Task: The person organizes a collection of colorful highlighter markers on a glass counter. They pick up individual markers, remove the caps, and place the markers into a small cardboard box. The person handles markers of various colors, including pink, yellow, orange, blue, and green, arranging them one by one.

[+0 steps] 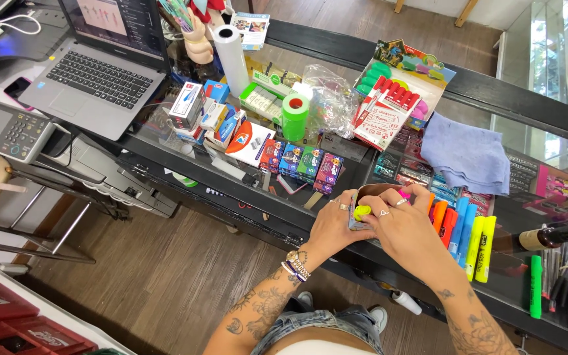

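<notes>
1. Two hands meet over a small brown box (pixel 373 192) on the glass counter (pixel 336 49); the left hand (pixel 332 227) grips the box's near side, fingers curled round a yellow cap.
2. Her right hand (pixel 399 227) pinches a pink-tipped marker at the box mouth (contents mostly hidden).
3. Smooth plastic highlighters (pixel 469 231) lie just right, a soft blue cloth (pixel 468 154) beyond them.
4. Card packets (pixel 302 164) crowd the left; little bare glass remains.
</notes>
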